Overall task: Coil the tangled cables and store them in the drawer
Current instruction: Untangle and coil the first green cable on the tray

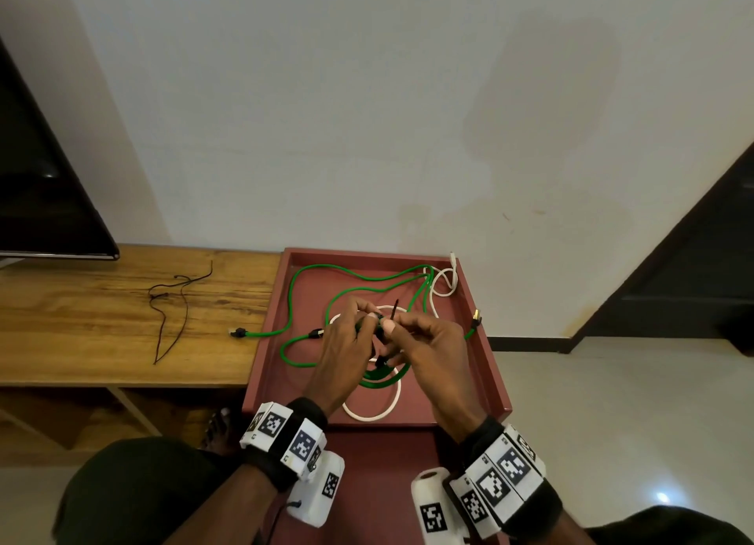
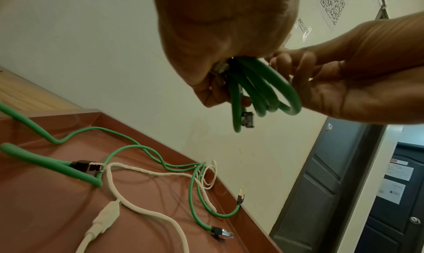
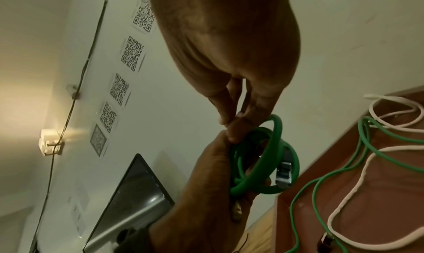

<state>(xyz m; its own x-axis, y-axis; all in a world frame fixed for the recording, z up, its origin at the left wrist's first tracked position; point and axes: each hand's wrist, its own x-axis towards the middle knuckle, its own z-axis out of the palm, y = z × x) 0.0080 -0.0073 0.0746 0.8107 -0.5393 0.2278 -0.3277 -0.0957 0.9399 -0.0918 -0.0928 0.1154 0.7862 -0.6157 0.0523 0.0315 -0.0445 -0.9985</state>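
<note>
Both hands meet above the drawer: the left hand (image 1: 344, 342) has its grip closed round a small coil of green cable (image 2: 263, 92), several smooth rubbery loops bunched together and hanging below the fist, with a dark plug (image 2: 247, 120) dangling beside them. Close against it, the right hand (image 1: 428, 342) pinches a thin dark tie (image 1: 395, 308) between thumb and fingertips, right at the top of the coil; the tie's free end sticks up past the knuckles. How the tie runs round the loops is hidden by the fingers.

Beneath the hands lies the open reddish-brown drawer (image 1: 495, 375), shallow, with a low raised rim. On its floor sprawl loose green cables (image 1: 300, 283), tangled in wide curves, one plug end (image 1: 238, 332) trailing over the rim onto the wooden worktop (image 1: 102, 320) to the left. A white cable (image 1: 373, 416), matte and a little thicker, loops among them; part of it is covered by the hands, and another loop of it sits at the far right corner.

Farther left on the grainy worktop lie more thin dark ties (image 1: 171, 312), loosely crossed. A black screen (image 1: 45, 185), cut off by the frame edge, stands at the worktop's far left against the pale wall.
</note>
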